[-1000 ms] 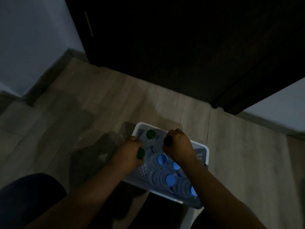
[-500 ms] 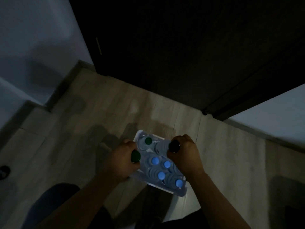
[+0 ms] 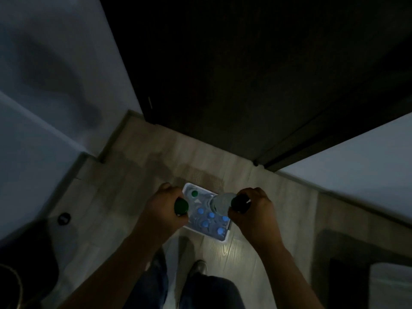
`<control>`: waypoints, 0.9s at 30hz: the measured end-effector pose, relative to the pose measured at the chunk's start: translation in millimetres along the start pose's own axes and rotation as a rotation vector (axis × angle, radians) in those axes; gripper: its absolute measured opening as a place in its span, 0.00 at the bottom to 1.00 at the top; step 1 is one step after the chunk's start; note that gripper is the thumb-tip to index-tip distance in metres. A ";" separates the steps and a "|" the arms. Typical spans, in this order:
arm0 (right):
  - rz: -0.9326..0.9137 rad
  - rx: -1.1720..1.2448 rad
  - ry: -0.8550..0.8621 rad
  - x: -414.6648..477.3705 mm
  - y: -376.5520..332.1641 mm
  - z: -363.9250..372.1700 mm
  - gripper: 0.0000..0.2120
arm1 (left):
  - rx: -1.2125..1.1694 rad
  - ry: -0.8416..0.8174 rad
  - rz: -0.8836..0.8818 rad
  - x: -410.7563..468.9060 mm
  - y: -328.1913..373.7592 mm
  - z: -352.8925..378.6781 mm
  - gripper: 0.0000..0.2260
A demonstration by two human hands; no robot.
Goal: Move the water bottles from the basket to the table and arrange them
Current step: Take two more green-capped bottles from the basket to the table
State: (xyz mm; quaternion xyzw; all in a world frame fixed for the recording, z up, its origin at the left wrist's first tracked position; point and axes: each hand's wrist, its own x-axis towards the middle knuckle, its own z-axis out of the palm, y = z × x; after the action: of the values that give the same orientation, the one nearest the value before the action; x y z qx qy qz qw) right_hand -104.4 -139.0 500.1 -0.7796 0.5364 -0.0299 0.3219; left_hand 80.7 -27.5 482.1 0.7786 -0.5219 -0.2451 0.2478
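A white basket [image 3: 227,237] stands on the floor below me, holding several clear water bottles with blue caps [image 3: 211,215] and one with a green cap [image 3: 194,193]. My left hand [image 3: 163,208] grips a green-capped bottle [image 3: 181,206] by its neck, above the basket's left edge. My right hand [image 3: 254,210] grips a dark-capped clear bottle [image 3: 220,202] by its neck, above the basket's right side. Both held bottles are lifted clear of the basket.
A dark door [image 3: 245,74] fills the far side, with pale walls [image 3: 55,74] to the left and right. A small round dark object [image 3: 64,218] lies on the wood floor at the left. My legs and a shoe [image 3: 198,267] are below the basket.
I have risen, so the basket looks smaller and farther below. Both hands have lifted their bottles up out of the basket and moved apart.
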 end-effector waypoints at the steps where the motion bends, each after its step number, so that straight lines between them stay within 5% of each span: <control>1: -0.003 0.002 0.002 -10.3 -11.8 -18.6 0.14 | -0.007 0.040 0.022 -5.2 14.7 -16.6 0.06; 7: -0.052 -0.021 0.022 -56.3 -70.4 -104.9 0.14 | -0.102 0.056 -0.075 -27.5 85.6 -97.6 0.18; 27: -0.306 -0.097 0.139 -107.3 -182.7 -186.0 0.13 | -0.081 0.300 -0.036 -68.9 136.6 -243.9 0.10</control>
State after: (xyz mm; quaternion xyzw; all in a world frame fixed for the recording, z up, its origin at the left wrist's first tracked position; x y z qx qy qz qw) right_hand -73.4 -94.8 776.8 -0.8628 0.4332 -0.1064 0.2380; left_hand 119.4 23.1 762.8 0.8050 -0.4549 -0.1514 0.3495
